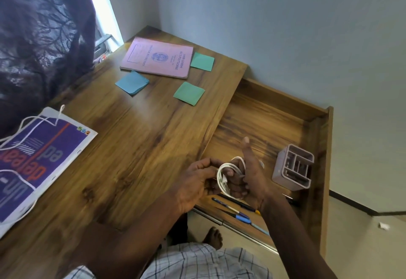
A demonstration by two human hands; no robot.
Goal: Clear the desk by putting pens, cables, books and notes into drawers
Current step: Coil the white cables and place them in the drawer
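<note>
A white cable [222, 176] is coiled in loops around the fingers of my right hand [248, 180], whose thumb points up. My left hand [195, 182] pinches the coil from the left. Both hands hover over the open wooden drawer [263, 114] at the desk's right side. Several pens [237, 211] lie at the drawer's near end, partly hidden under my hands. On the desk top, a pink book [157, 58] lies at the far end, with a blue note [131, 82] and two green notes [189, 93] [202, 61] around it.
A grey plastic organiser [293, 170] lies on its side in the drawer, to the right of my hands. A purple and white bag [37, 160] with white cord handles rests on the desk's left. A dark curtain [39, 37] hangs at the far left.
</note>
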